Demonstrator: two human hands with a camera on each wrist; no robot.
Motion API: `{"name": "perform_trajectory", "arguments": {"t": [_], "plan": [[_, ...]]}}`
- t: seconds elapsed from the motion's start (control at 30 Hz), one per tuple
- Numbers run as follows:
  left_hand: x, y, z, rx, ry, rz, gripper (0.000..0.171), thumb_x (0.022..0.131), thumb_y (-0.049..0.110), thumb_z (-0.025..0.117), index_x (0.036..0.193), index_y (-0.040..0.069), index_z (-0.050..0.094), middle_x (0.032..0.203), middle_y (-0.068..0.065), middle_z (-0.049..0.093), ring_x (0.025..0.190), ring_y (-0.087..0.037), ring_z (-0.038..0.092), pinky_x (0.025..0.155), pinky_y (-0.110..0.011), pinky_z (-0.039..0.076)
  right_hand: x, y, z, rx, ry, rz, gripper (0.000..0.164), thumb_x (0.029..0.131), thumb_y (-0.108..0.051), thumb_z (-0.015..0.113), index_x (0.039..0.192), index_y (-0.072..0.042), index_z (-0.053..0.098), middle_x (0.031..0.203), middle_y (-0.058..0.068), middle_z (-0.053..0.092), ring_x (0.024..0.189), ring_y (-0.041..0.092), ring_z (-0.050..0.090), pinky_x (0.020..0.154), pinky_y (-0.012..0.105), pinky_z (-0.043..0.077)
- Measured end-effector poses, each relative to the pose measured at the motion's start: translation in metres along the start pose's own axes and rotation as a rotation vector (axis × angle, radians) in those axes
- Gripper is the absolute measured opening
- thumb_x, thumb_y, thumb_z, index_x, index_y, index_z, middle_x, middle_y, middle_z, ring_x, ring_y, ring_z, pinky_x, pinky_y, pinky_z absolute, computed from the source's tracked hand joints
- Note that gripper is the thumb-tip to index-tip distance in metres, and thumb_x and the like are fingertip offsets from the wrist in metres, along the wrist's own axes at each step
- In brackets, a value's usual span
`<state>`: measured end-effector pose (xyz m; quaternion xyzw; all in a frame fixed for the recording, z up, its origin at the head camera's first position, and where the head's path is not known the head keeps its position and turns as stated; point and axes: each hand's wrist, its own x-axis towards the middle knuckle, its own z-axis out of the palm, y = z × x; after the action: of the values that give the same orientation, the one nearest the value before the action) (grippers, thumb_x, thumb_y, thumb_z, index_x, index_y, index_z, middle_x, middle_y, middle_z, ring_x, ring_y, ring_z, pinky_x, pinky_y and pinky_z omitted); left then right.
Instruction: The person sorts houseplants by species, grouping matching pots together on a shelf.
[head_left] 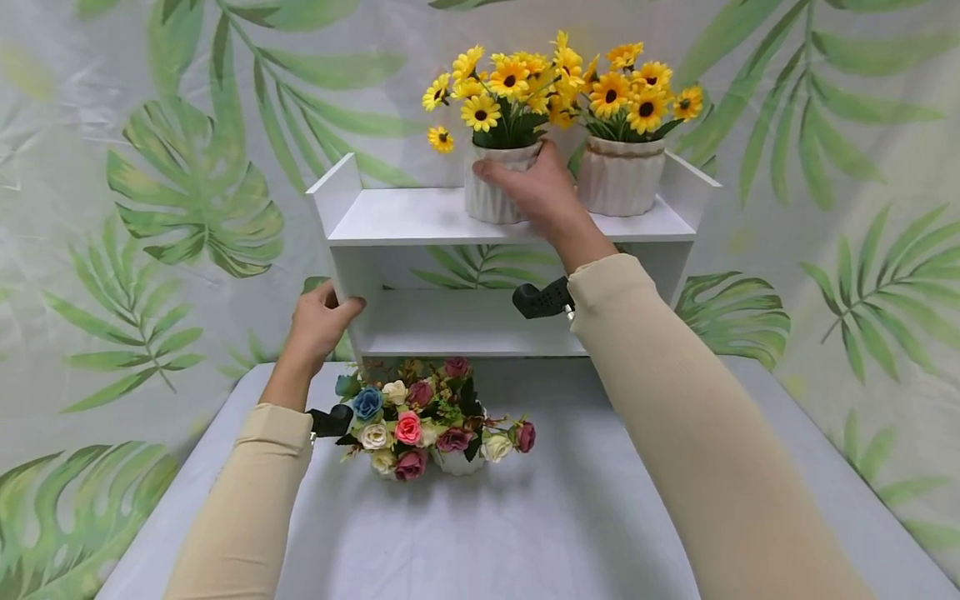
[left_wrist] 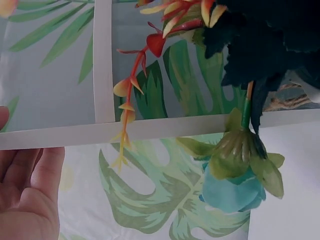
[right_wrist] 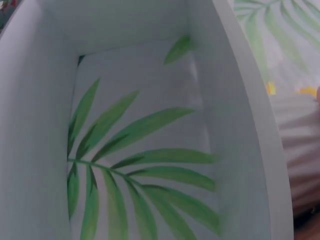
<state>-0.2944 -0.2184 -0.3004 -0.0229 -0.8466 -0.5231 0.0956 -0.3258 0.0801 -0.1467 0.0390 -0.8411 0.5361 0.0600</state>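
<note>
My right hand (head_left: 543, 187) grips a ribbed white flowerpot (head_left: 491, 196) of yellow daisy-like artificial flowers (head_left: 510, 83), over the top board of a white two-tier shelf (head_left: 412, 215). Whether the pot's base touches the board is hard to tell. Just right of it stands a second white pot (head_left: 622, 179) with similar yellow flowers. My left hand (head_left: 318, 325) holds the shelf's left side panel, thumb on one face and fingers on the other. The left wrist view shows these fingers (left_wrist: 40, 185) against the panel edge (left_wrist: 80, 135). The right wrist view looks into the lower compartment (right_wrist: 140, 85).
Pots of mixed artificial roses (head_left: 408, 427), blue, pink, cream and mauve, stand on the white-covered table (head_left: 480, 542) before the shelf's lower left. A leaf-patterned cloth (head_left: 202, 192) hangs behind. The top board has raised side walls (head_left: 336, 196).
</note>
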Motion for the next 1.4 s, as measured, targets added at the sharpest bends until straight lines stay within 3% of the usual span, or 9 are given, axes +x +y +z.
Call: {"name": "perform_trajectory", "arguments": {"t": [0.3, 0.57, 0.7, 0.83, 0.93, 1.0, 1.1, 1.27, 1.4], "plan": [[-0.001, -0.001, -0.001, -0.009, -0.005, 0.001, 0.058, 0.095, 0.03, 0.057, 0.149, 0.011, 0.046, 0.142, -0.022, 0.054, 0.127, -0.036, 0.052, 0.103, -0.05, 0.044, 0.001, 0.003, 0.003, 0.035, 0.02, -0.051, 0.101, 0.086, -0.049, 0.07, 0.159, -0.017, 0.008, 0.164, 0.003, 0.024, 0.149, 0.015, 0.027, 0.123, 0.029, 0.024], [0.0, -0.003, -0.002, 0.008, -0.007, 0.007, 0.057, 0.095, 0.029, 0.057, 0.148, 0.011, 0.047, 0.142, -0.021, 0.055, 0.126, -0.037, 0.053, 0.103, -0.052, 0.045, -0.007, 0.011, 0.005, -0.049, 0.056, -0.094, 0.107, 0.087, -0.058, 0.065, 0.161, -0.023, -0.005, 0.169, -0.002, 0.009, 0.155, 0.015, 0.016, 0.125, 0.034, 0.022], [0.0, -0.003, -0.002, 0.02, -0.003, 0.015, 0.056, 0.095, 0.028, 0.057, 0.147, 0.01, 0.048, 0.141, -0.021, 0.055, 0.126, -0.037, 0.053, 0.103, -0.052, 0.045, -0.024, 0.018, 0.008, -0.173, 0.189, -0.248, 0.097, 0.09, -0.055, 0.063, 0.161, -0.02, 0.006, 0.167, 0.001, 0.017, 0.153, 0.018, 0.022, 0.124, 0.038, 0.025], [-0.001, -0.002, -0.002, 0.02, -0.003, 0.016, 0.056, 0.095, 0.026, 0.056, 0.148, 0.01, 0.048, 0.142, -0.021, 0.055, 0.126, -0.037, 0.053, 0.103, -0.053, 0.045, -0.051, 0.028, 0.01, -0.226, 0.326, -0.515, 0.079, 0.092, -0.039, 0.066, 0.154, -0.009, 0.028, 0.158, 0.009, 0.034, 0.147, 0.023, 0.032, 0.121, 0.04, 0.028], [-0.002, -0.002, -0.002, 0.02, -0.005, 0.013, 0.056, 0.095, 0.026, 0.056, 0.148, 0.01, 0.047, 0.142, -0.021, 0.054, 0.126, -0.038, 0.053, 0.104, -0.053, 0.045, -0.073, 0.04, 0.009, -0.23, 0.363, -0.681, 0.069, 0.091, -0.028, 0.07, 0.147, -0.001, 0.039, 0.151, 0.015, 0.041, 0.143, 0.026, 0.037, 0.12, 0.041, 0.028], [-0.002, -0.001, -0.002, 0.019, -0.007, 0.012, 0.056, 0.095, 0.026, 0.056, 0.148, 0.01, 0.047, 0.143, -0.021, 0.054, 0.127, -0.038, 0.052, 0.104, -0.053, 0.045, -0.089, 0.05, 0.008, -0.221, 0.345, -0.736, 0.066, 0.089, -0.022, 0.072, 0.143, 0.003, 0.043, 0.15, 0.017, 0.042, 0.143, 0.028, 0.037, 0.12, 0.043, 0.029], [-0.002, -0.001, -0.001, 0.015, -0.005, 0.013, 0.057, 0.095, 0.027, 0.057, 0.148, 0.01, 0.047, 0.143, -0.021, 0.054, 0.127, -0.037, 0.052, 0.104, -0.053, 0.045, -0.11, 0.069, 0.007, -0.204, 0.274, -0.729, 0.065, 0.088, -0.016, 0.073, 0.143, 0.003, 0.043, 0.151, 0.018, 0.041, 0.141, 0.03, 0.039, 0.115, 0.047, 0.035], [-0.002, -0.001, -0.001, 0.013, 0.001, 0.011, 0.058, 0.094, 0.028, 0.056, 0.148, 0.01, 0.047, 0.143, -0.021, 0.054, 0.127, -0.037, 0.053, 0.103, -0.052, 0.045, -0.133, 0.107, 0.006, -0.229, 0.127, -0.648, 0.065, 0.088, -0.012, 0.073, 0.144, 0.001, 0.042, 0.151, 0.017, 0.042, 0.136, 0.032, 0.044, 0.107, 0.05, 0.043], [-0.002, -0.001, -0.001, 0.021, 0.003, 0.011, 0.057, 0.095, 0.027, 0.056, 0.148, 0.01, 0.047, 0.142, -0.022, 0.055, 0.126, -0.038, 0.053, 0.103, -0.052, 0.046, -0.137, 0.139, -0.001, -0.265, 0.011, -0.548, 0.061, 0.09, -0.013, 0.071, 0.144, -0.002, 0.044, 0.147, 0.016, 0.048, 0.131, 0.033, 0.051, 0.102, 0.052, 0.047]]}}
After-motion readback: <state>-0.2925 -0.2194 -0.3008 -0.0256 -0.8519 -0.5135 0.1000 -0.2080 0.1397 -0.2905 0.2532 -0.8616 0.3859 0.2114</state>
